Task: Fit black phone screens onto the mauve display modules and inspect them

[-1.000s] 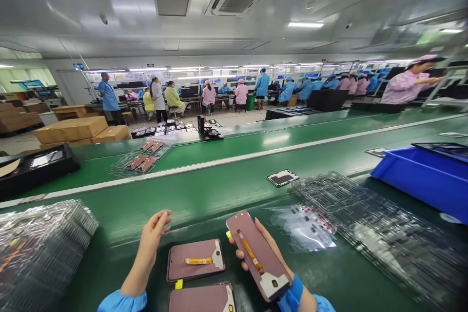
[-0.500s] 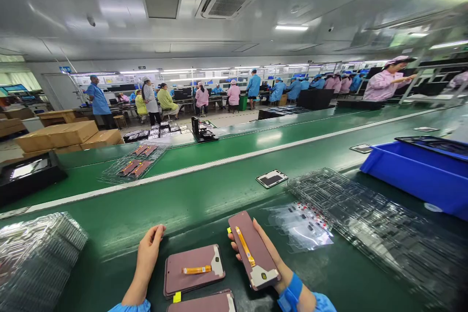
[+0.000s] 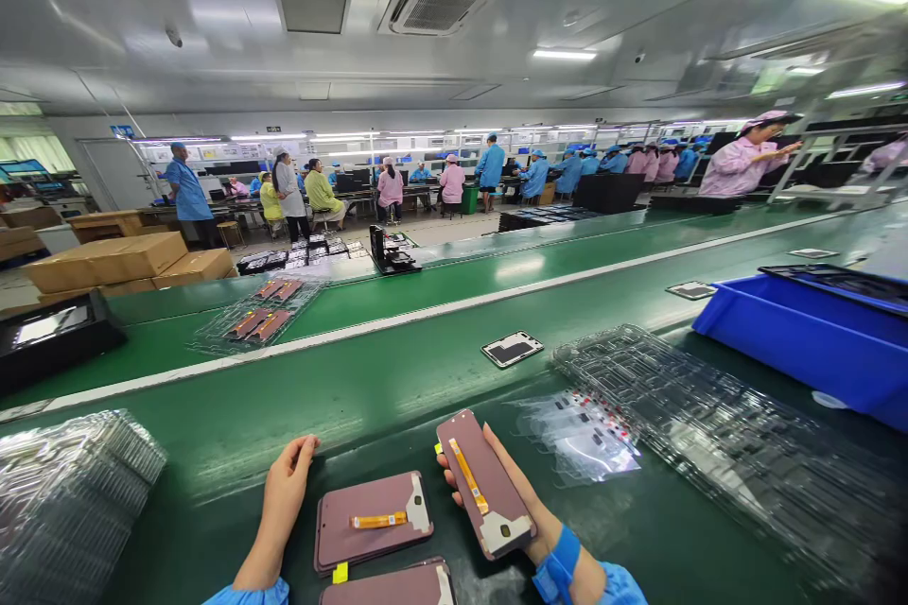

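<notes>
My right hand (image 3: 533, 503) is wrapped round a phone screen (image 3: 489, 477), tilted with its brown back up. An orange ribbon cable lies on that back, above a pale grey end patch; a yellow tab sticks out at the left edge. The palm is under the screen, and a blue strap circles the wrist. My left hand (image 3: 288, 480) hovers over the green bench with fingers curled together and nothing visible in them. Between the hands lies a small pile of similar phone screens (image 3: 373, 501), with another pile (image 3: 387, 588) partly cut off below it.
Clear plastic trays (image 3: 63, 492) are stacked at left, with more trays (image 3: 695, 425) at right beside loose clear films (image 3: 582, 435). A blue bin (image 3: 794, 331) stands at far right. Flat framed panels (image 3: 512, 349) lie on the green belt (image 3: 397, 369). Co-workers sit and stand beyond.
The panels on the belt have slid a little to the left. My view has shifted slightly; both hands keep about the same pose, the right one still holding the phone screen.
</notes>
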The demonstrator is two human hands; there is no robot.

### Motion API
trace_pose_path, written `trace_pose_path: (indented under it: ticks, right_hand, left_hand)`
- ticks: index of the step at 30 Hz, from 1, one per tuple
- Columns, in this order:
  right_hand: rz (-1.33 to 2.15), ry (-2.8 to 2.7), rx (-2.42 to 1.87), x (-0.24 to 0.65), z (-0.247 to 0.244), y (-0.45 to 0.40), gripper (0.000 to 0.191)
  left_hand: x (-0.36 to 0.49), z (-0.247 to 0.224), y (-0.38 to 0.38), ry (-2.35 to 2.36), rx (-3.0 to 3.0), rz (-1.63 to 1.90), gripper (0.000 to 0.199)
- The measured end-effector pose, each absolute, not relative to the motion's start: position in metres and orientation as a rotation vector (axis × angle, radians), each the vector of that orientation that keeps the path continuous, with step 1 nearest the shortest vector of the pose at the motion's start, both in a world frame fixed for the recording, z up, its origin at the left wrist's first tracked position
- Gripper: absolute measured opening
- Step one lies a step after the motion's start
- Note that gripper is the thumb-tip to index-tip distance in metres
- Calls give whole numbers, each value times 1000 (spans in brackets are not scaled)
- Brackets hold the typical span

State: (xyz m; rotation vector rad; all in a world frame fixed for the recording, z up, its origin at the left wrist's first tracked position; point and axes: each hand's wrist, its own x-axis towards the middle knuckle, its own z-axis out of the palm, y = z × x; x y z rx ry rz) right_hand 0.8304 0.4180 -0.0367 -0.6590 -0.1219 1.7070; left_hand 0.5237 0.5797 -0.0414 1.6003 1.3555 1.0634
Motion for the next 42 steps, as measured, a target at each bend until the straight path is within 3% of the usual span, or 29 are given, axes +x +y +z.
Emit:
trace_pose_path:
  ticks: [13, 42]
  right_hand:
    - [1716, -108, -683, 833, -37, 421, 75]
    - [1727, -121, -662, 834, -45, 420, 69]
  left_hand:
    - [522, -43, 585, 1375, 1627, 1028, 71]
    - [530, -28, 574, 1422, 1675, 1062, 51]
